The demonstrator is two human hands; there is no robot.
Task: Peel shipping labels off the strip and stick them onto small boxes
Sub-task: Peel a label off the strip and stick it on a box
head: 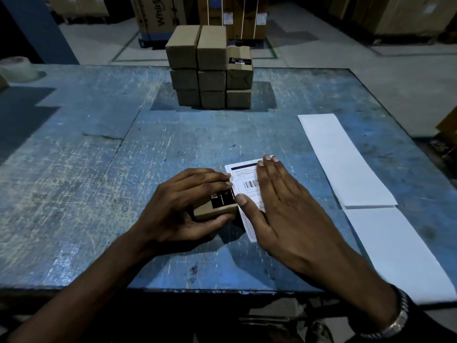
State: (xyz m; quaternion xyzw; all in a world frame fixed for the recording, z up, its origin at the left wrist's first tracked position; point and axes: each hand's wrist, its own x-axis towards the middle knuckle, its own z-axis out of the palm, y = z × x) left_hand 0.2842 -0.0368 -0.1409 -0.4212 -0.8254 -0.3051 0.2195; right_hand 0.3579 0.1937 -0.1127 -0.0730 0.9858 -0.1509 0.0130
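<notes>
One white printed shipping label [247, 191] under the flat, straight-fingered right hand [279, 206] could crease or stick askew if the small brown cardboard box [215, 207], gripped by the left hand [183, 206], shifts.

I see open blue table [74, 169] across the whole left half, wide enough for a hand to sweep through. Straight ahead, the stack of small boxes [210, 70] walls off the far middle edge; bare lanes run past it on either side. To the right, the long white strip [346, 164] lies flat from the far right toward the near edge, low but covering that lane. A tape roll [17, 69] sits at the far left corner. Between my hands and the stack the tabletop is bare. Near centre, the left hand [183, 206] and right hand [284, 206] crowd the box [217, 206] and label [247, 184]
</notes>
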